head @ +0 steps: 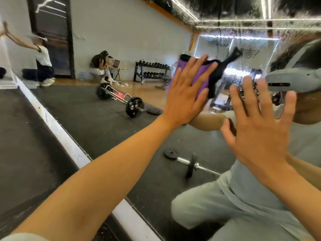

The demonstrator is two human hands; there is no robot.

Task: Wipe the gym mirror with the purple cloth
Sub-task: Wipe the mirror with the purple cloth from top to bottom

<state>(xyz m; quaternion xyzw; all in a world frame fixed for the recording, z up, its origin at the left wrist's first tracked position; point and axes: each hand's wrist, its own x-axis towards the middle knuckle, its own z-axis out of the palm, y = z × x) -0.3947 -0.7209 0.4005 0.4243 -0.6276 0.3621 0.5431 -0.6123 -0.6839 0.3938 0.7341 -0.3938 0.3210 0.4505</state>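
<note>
cloth: purple cloth (198,75) flat against the gym mirror (107,119), pinned under the left hand (186,94), black edge flopping loose off the right side

left grip: fingers straight and spread, palm pressing the cloth to the glass, nothing curled round it

right grip: right hand (258,126) wide open, fingers splayed, holding nothing, close to the glass or resting on it, honestly can't tell which

risk 1: cloth only held by flat pressure, so probably slides out or bunches up on a fast stroke

risk 2: bare right palm likely leaves fresh prints on the glass if touching

risk 3: droplets all over the upper mirror, so smearing likely once the cloth is soaked

risk 4: loose black flap could drag wet streaks back across wiped glass

count, cloths: one

count, hands at the mirror: two

count, reflected people besides the wiper: two, one kneeling at the glass, one sitting by the wall

count, reflected barbells on the floor: two, plus a couple of loose plates

count, dumbbell rack (151,71): one
</note>
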